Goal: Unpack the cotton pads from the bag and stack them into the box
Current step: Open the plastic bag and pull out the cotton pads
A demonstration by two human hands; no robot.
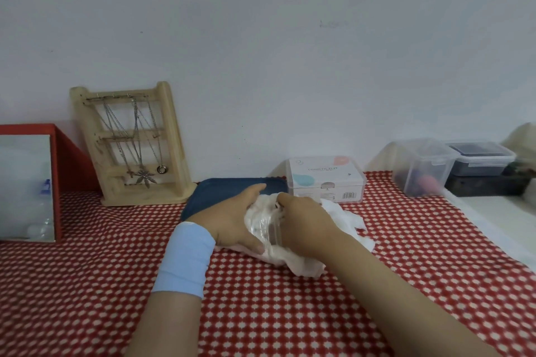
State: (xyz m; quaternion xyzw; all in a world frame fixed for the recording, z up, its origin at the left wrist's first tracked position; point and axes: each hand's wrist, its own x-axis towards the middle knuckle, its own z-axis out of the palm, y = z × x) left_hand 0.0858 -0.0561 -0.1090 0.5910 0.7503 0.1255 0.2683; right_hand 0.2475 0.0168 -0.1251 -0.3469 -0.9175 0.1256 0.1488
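left hand [236,220]: i am gripping the crumpled clear plastic bag [262,229] of white cotton pads [301,265].
right hand [304,226]: i am pinching the bag's top, fingers curled.
progress: i am only starting, i judge; no pad is stacked yet.
clear lidded plastic box [324,182]: waiting just behind the bag.

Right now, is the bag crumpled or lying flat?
Crumpled: the left hand and right hand grip the bag, its white plastic bunched and creased between them.
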